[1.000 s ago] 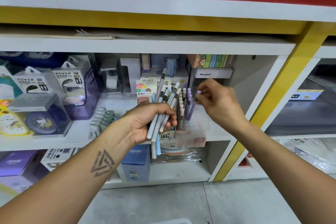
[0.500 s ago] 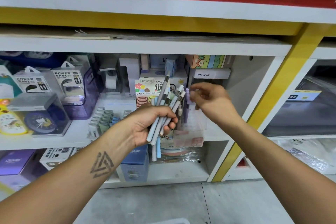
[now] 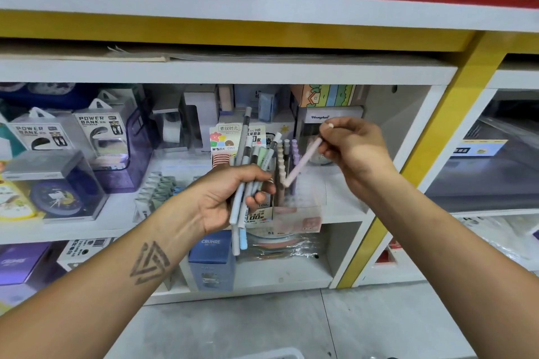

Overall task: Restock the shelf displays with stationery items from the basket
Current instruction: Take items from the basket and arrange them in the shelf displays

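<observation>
Head view: my left hand (image 3: 233,198) grips a bundle of pens (image 3: 248,183) in front of the shelf (image 3: 344,210). My right hand (image 3: 354,151) pinches one pale pink pen (image 3: 303,162), tilted, its lower end just above the clear pen holder (image 3: 294,207) on that shelf.

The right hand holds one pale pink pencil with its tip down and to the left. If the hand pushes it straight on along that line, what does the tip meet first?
Most likely the upright pencils in the clear display holder; the pink pencil in the right hand already has its tip beside them. Depth is unclear, so it could slip between them.
</observation>
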{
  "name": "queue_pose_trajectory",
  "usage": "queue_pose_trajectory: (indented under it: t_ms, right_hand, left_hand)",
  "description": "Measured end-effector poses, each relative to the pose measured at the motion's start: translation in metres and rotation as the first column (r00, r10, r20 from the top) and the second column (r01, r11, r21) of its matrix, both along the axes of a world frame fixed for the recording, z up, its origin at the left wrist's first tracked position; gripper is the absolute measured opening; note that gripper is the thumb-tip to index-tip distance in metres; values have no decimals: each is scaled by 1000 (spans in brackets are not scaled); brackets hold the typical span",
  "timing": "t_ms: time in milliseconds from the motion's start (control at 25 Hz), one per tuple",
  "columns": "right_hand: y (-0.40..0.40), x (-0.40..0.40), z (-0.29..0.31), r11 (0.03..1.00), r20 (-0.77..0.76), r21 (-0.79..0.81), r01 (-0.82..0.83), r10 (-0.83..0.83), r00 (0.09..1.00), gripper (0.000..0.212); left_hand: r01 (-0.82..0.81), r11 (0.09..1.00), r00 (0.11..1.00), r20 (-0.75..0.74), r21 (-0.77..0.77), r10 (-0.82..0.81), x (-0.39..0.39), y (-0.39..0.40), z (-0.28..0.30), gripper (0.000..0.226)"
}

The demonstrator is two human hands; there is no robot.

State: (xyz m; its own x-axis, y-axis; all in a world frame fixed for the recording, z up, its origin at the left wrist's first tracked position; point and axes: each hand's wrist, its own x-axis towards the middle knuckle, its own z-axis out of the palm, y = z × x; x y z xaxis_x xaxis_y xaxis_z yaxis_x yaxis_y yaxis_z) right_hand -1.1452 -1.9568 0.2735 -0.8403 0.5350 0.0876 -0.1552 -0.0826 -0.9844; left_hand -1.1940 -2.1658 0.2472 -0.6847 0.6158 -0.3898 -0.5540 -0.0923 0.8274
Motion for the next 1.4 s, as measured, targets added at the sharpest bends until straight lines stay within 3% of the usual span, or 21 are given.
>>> queue_pose_trajectory:
  t_ms: [120,200,320,560,840,960,1040,1160,1320,1360,1400]
  right_hand:
    - [18,4,0,923,-30,368,115,-112,993,9]
    - [26,6,-5,751,-21,649,120,-139,990,6]
    - [29,3,-17,532,-9,843,79,-133,991,3]
    - [22,-13,-35,442,56,897,-22,-65,996,7]
    - [15,-22,-39,443,88,893,-83,8,996,8]
    - [16,-31,-43,295,61,954,-52,-21,998,19]
    - [17,-36,-46,202,144,972,-123,-91,985,37]
    - [17,-38,-50,174,280,952,-252,-163,946,51]
    - [10,-31,-39,218,402,907,-361,-191,895,62]
    - [7,-28,-35,302,354,907,-295,-166,920,56]
    - [2,-25,-30,448,284,871,-204,-119,951,47]
  left_hand:
    - [-18,1000,1000,-15,-16,17,-2,-4,1,7]
    - [-19,1000,1000,-19,-12,19,-3,-4,2,7]
    - [-15,1000,1000,-21,-6,15,-3,-2,2,6]
    - [8,1000,1000,-30,-20,-8,-2,0,0,8]
    - [21,1000,999,-37,-23,-22,-3,-3,-4,5]
    - [22,999,999,-35,-26,-23,-4,-3,-5,5]
    - [25,999,999,-35,-26,-26,-3,-3,-6,5]
    - [31,999,999,-43,-27,-32,-2,-3,-6,5]
    - [50,999,998,-42,-21,-51,2,-3,-5,4]
    - [56,998,997,-42,-18,-57,3,-2,-4,2]
    - [64,998,997,-43,-17,-64,4,-2,-4,1]
